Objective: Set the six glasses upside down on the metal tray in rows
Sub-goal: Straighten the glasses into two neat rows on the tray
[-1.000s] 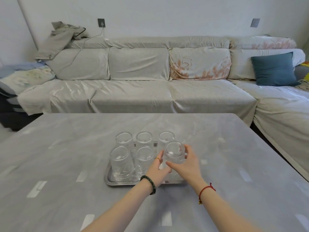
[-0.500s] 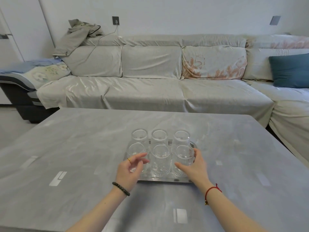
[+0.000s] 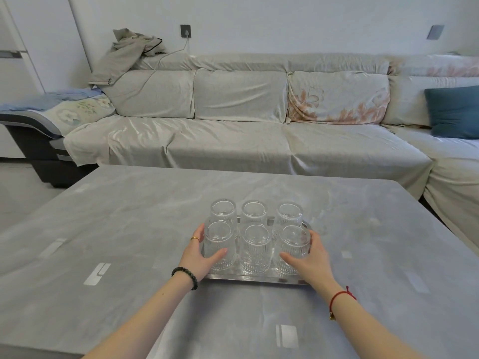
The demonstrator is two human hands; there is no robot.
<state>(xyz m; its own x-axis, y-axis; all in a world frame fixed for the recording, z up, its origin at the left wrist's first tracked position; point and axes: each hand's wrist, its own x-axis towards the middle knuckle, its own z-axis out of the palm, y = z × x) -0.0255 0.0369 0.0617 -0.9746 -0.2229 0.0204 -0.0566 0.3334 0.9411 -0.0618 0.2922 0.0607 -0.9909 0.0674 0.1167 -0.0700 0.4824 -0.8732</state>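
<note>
Head view: six ribbed glasses stand upside down on the metal tray (image 3: pixel 256 279), two rows of three, tray sits mid grey counter (image 3: pixel 129 229). Back row: far-left glass (image 3: pixel 223 211), far-middle glass (image 3: pixel 254 211), far-right glass (image 3: pixel 289 213). Front row: near-left glass (image 3: pixel 220 246), near-middle glass (image 3: pixel 255 248), near-right glass (image 3: pixel 294 248). Left hand (image 3: pixel 198 255) cupped around the near-left glass, thumb in front, fingers on its far side, touching. Right hand (image 3: pixel 311 260) wrapped the same way on the near-right glass. Both hands gripping. Sofa (image 3: pixel 233 141) behind the counter, blue cushion (image 3: pixel 453 112) at right.
</note>
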